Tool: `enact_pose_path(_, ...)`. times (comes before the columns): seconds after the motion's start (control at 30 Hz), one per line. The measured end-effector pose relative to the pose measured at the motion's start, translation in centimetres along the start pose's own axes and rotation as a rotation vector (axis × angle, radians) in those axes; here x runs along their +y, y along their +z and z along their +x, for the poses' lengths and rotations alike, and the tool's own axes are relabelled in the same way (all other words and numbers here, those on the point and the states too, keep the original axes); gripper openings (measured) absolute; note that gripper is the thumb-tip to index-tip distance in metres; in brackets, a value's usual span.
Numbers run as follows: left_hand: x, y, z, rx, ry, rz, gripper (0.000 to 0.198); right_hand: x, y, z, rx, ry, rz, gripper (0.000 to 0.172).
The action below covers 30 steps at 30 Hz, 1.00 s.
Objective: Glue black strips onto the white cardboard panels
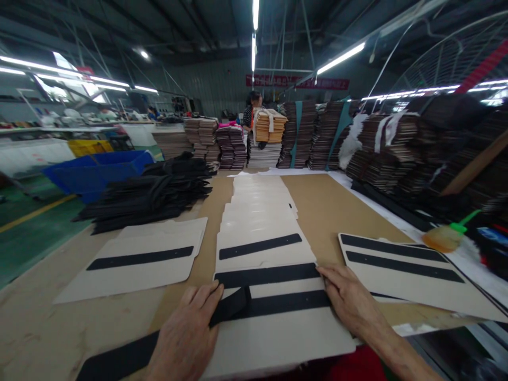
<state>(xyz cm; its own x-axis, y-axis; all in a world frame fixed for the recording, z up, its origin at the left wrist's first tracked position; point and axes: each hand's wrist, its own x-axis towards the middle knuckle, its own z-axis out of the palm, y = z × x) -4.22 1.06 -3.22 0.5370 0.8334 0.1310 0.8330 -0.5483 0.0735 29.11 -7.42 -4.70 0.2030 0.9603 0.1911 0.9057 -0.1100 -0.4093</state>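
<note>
In front of me lies a pale panel (286, 338) with two black strips across it. My left hand (186, 330) is closed around a folded black strip (234, 305), whose loose tail (119, 360) sticks out on the hand's far left side. Its fingertips also touch the left end of the upper strip (270, 275). At that strip's right end, my right hand (349, 296) has its fingers pressed together on the strip and panel edge. Below it runs the lower strip (289, 302), partly covered by the folded piece. The undersides of both hands are hidden.
Overlapping pale panels (257, 211) run up the table's middle. More strip-bearing panels lie left (135, 275) and right (400, 270). A black fabric pile (154, 190) sits beside a blue bin (95, 172). Stacked bundles (299, 137) line the back; a green-tipped bottle (442, 238) stands right.
</note>
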Motion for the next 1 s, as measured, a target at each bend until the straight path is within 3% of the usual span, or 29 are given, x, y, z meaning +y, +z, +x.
enact_pose_path(0.13,-0.5,0.7,-0.3,0.046,0.000,0.007,0.054,-0.9,0.2,0.6,0.078,0.141,0.237,0.036)
enact_pose_path(0.27,-1.3,1.7,-0.5,0.110,0.040,0.006,0.053,-1.4,0.4,1.8,0.182,0.425,0.794,0.040)
enact_pose_path(0.37,-1.8,2.2,-0.7,0.154,0.082,0.001,0.053,-1.9,0.2,2.1,0.137,0.552,1.177,0.038)
enact_pose_path(0.47,-2.0,2.2,-0.8,0.196,0.105,-0.009,0.052,-2.0,0.0,1.8,0.061,0.561,1.378,0.035)
enact_pose_path(0.7,-2.6,2.6,-0.7,0.229,0.139,-0.012,0.049,-0.7,0.6,1.3,0.047,0.516,1.495,0.031)
enact_pose_path(1.0,-2.0,2.2,-0.6,0.241,0.118,-0.028,0.049,-2.3,0.2,1.6,0.044,0.552,1.389,0.033)
